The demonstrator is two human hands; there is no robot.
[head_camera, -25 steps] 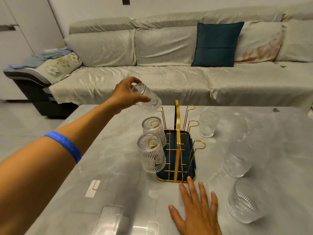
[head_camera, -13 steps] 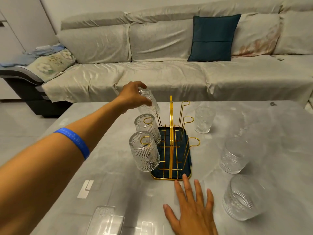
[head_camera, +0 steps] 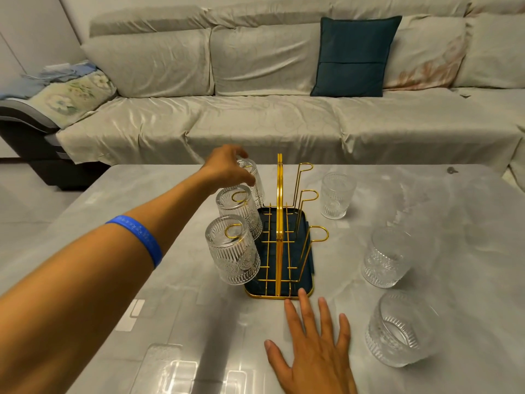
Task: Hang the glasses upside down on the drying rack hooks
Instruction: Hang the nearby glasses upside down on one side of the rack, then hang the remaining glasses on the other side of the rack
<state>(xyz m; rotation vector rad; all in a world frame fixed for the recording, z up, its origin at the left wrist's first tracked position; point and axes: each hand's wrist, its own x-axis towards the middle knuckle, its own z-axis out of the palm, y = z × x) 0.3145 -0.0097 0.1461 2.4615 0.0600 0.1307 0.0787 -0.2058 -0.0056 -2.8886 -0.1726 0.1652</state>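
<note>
A gold wire drying rack (head_camera: 279, 223) with a dark blue tray stands mid-table. Two ribbed glasses hang upside down on its left hooks, the near one (head_camera: 233, 250) and the middle one (head_camera: 240, 211). My left hand (head_camera: 227, 169) grips a third glass (head_camera: 252, 180), upside down over the far left hook. The three right hooks (head_camera: 311, 194) are bare. My right hand (head_camera: 315, 345) lies flat on the table in front of the rack, fingers spread. Three glasses stand to the right: far (head_camera: 336, 194), middle (head_camera: 386, 257) and near (head_camera: 400, 328).
The grey marble-look table (head_camera: 159, 280) ends at a sofa with a dark teal cushion (head_camera: 355, 55). A clear plastic lid or tray (head_camera: 164, 368) lies at the table's near edge. A small dark object (head_camera: 451, 170) sits at the far right corner.
My left hand has brought the third glass down from a tilt above the rack onto the far left hook. My right hand stays flat on the table.
</note>
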